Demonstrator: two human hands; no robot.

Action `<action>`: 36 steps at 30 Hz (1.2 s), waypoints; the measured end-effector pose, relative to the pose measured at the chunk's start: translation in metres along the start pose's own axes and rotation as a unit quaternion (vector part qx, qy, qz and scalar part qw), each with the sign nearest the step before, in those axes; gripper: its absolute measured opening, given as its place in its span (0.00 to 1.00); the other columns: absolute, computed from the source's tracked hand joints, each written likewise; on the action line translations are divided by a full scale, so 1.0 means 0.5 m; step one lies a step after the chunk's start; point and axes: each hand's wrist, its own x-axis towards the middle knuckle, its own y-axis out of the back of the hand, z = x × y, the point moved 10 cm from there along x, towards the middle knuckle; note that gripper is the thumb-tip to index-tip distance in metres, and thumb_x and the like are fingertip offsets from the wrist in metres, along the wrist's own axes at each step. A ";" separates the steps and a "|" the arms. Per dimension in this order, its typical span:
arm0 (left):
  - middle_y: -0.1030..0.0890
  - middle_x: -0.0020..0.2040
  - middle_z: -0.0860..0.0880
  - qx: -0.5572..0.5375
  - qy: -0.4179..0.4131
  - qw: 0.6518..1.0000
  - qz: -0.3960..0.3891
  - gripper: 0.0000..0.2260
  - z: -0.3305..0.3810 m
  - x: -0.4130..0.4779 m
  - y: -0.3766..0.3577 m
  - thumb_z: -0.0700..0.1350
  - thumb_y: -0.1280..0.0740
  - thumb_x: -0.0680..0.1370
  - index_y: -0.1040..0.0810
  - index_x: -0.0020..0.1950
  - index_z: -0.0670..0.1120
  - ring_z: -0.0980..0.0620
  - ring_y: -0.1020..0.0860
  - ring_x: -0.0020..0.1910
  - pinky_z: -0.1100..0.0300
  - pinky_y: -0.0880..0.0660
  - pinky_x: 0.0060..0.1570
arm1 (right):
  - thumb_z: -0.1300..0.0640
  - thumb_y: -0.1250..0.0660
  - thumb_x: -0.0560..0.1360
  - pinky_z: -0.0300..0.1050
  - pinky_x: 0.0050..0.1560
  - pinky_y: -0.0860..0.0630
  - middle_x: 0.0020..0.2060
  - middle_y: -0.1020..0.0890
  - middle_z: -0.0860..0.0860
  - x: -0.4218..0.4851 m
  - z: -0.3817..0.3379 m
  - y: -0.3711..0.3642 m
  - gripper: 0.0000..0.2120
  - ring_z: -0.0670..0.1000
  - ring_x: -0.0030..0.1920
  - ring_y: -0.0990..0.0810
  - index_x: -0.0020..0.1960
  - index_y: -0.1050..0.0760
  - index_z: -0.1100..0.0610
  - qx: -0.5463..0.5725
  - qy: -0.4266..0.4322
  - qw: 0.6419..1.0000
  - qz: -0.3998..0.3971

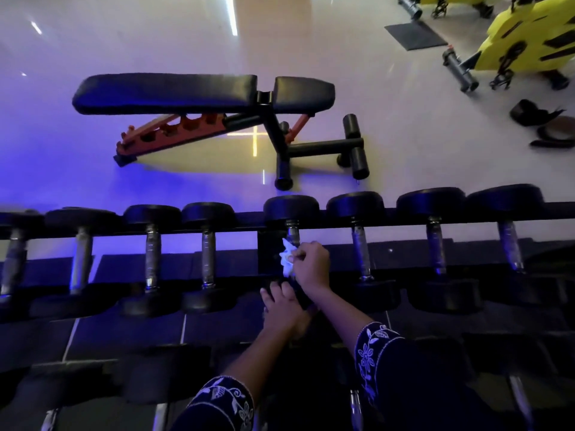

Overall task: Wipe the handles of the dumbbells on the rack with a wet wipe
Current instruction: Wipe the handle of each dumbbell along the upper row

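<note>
A row of black-headed dumbbells with metal handles lies across the dark rack point(404, 213). My right hand point(311, 264) is closed on a crumpled white wet wipe point(286, 256) and presses it against the handle point(292, 233) of the middle dumbbell. Only the handle's upper part shows above the wipe. My left hand point(283, 309) rests on that dumbbell's near head point(300, 295), fingers curled over it. Other handles stand to the left point(208, 259) and right point(361, 250), untouched.
A black adjustable bench point(202, 93) with an orange frame stands on the pale floor beyond the rack. Yellow exercise bikes point(529, 35) are at the far right, a dark mat point(415, 34) beside them. A lower shelf with more dumbbells point(356, 409) sits near my sleeves.
</note>
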 end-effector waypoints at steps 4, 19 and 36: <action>0.58 0.77 0.37 0.023 -0.006 0.999 -0.021 0.43 -0.003 0.003 0.000 0.64 0.44 0.78 0.62 0.77 0.37 0.35 0.61 0.77 0.43 0.58 0.75 | 0.65 0.29 0.65 0.47 0.41 0.23 0.38 0.19 0.57 0.001 0.002 0.000 0.02 0.56 0.39 0.20 0.37 0.19 0.60 0.001 -0.006 1.000 -0.004; 0.60 0.78 0.40 0.003 -0.003 0.999 -0.051 0.38 0.006 -0.014 0.008 0.58 0.40 0.80 0.59 0.78 0.43 0.33 0.60 0.76 0.43 0.51 0.75 | 0.65 0.28 0.66 0.44 0.41 0.22 0.38 0.17 0.57 -0.007 -0.014 0.005 0.02 0.54 0.40 0.19 0.39 0.18 0.62 -0.026 -0.028 0.999 -0.005; 0.62 0.78 0.42 0.021 0.044 0.996 -0.078 0.42 0.001 -0.013 0.002 0.64 0.41 0.79 0.62 0.78 0.44 0.35 0.58 0.77 0.41 0.44 0.72 | 0.69 0.35 0.68 0.48 0.42 0.26 0.42 0.23 0.60 0.016 -0.045 0.014 0.04 0.59 0.42 0.23 0.39 0.21 0.65 -0.050 0.027 0.998 0.000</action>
